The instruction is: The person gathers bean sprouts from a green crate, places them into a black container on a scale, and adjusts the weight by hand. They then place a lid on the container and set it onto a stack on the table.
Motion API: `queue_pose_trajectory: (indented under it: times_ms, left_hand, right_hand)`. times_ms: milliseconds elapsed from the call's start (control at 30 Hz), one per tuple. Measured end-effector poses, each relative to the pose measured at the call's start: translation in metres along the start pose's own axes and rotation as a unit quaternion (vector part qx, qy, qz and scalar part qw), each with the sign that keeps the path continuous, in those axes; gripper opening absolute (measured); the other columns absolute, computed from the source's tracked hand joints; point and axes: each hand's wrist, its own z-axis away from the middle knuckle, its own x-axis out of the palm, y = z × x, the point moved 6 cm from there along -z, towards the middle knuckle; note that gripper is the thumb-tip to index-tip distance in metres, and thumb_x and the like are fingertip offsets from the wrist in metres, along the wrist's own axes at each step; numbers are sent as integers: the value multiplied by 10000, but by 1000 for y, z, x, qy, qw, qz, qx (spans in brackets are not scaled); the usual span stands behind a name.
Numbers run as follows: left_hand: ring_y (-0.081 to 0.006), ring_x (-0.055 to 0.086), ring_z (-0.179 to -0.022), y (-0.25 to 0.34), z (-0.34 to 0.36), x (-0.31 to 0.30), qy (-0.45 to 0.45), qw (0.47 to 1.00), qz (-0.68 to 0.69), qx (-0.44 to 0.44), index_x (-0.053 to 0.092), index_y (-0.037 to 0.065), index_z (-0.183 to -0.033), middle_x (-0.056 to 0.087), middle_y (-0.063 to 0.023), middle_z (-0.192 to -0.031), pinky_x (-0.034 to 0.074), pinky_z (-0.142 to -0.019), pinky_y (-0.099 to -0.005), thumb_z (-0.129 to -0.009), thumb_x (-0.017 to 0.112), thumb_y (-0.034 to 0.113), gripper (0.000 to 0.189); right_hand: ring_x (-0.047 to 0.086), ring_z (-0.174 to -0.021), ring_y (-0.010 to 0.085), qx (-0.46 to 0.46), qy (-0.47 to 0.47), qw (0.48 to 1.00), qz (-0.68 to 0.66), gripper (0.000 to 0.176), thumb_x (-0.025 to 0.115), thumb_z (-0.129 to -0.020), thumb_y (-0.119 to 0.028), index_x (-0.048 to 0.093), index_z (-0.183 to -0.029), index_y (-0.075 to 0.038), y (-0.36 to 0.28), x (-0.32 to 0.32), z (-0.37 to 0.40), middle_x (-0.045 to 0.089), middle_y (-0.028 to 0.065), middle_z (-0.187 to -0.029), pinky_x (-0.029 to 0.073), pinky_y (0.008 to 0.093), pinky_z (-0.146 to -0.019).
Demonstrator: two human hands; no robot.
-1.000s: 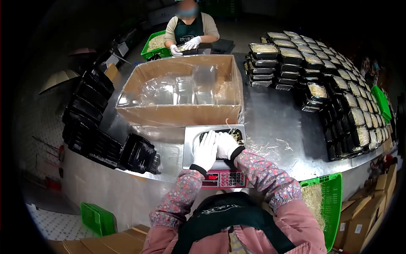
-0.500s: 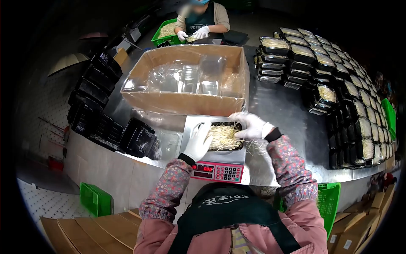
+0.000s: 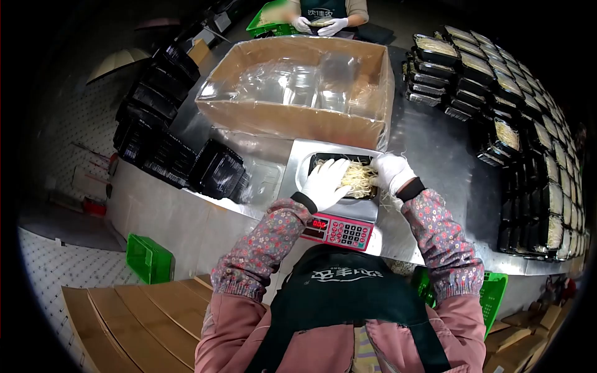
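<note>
A black plastic tray filled with bean sprouts sits on the steel platform of a scale, whose red keypad and lit display face me. My left hand, in a white glove, lies over the left part of the sprouts with its fingers stretched out. At the tray's right end is my right hand, also gloved. Its fingers are curled in against the sprouts, and loose strands stick out around it. What lies inside its grasp is partly hidden.
Behind the scale stands a cardboard box of clear plastic lids. Stacked empty black trays are at left, packed sprout trays at right. Across the table, a person in white gloves holds a tray. Green crates stand below.
My view has shifted, so the table sits further right and higher. My left hand has moved further over the sprouts, and my right fingers have curled in at the tray's right end.
</note>
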Motion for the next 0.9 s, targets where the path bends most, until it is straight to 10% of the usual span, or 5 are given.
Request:
queue_pose_trajectory:
  times_ms: [333,533,700,900]
  left_hand:
    - [-370,499,-1242,-5,-7,7,5,1000,28,-12,434,32,-1429,523,-171,-1379,401,-1040,-481,-852,664,351,698]
    - [-369,498,-1229,-11,6,-32,112,970,204,-64,418,8,-1424,525,-203,-1339,343,-1103,-461,-723,808,323,862]
    - [-303,471,-1300,-24,35,-60,133,936,291,-146,353,-67,-1426,467,-208,-1395,390,-1091,-389,-690,870,171,930]
    - [-368,412,-1349,-21,39,-56,109,968,216,-67,318,-89,-1429,437,-255,-1414,335,-1128,-418,-659,870,174,983]
  right_hand:
    - [664,-744,356,60,75,986,-139,122,731,-778,-215,750,-825,-105,44,-55,21,692,158,-790,537,417,-689]
    - [664,-774,109,18,131,870,-475,181,747,-865,-152,738,-946,9,9,-89,15,721,80,-825,527,263,-708]
    - [683,-892,297,-3,133,967,-216,246,718,-844,-224,731,-998,-32,-12,3,-13,710,151,-938,534,386,-835]
    - [608,-1065,388,-7,168,942,-289,382,644,-853,-178,624,-1194,-6,-16,-4,10,654,239,-1082,472,428,-954]
